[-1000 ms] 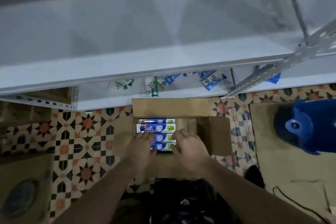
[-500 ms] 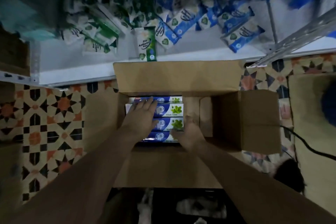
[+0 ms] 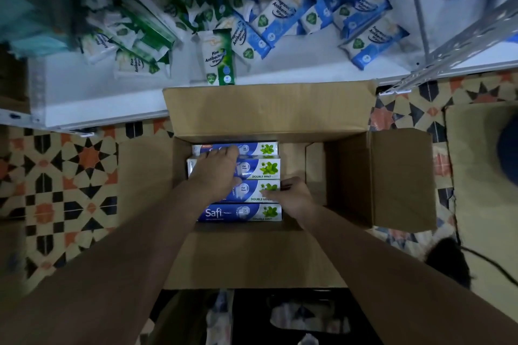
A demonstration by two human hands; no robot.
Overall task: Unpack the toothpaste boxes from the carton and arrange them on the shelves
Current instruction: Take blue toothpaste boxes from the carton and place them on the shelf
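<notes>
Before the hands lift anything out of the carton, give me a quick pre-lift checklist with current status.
1. Carton flaps open, top access free: ok.
2. Toothpaste boxes in view, four in a row at the carton's left side: ok.
3. Left hand on the boxes: ok, lying flat across the two farther ones, fingers not curled round any.
4. Right hand on a box end: ok, fingertips at the right end of the third box; whether it has a firm pinch: cannot tell.
5. Room on the shelf: ok, bare strip along the front edge, with wipes packs behind it.
6. More boxes underneath: cannot tell.
</notes>
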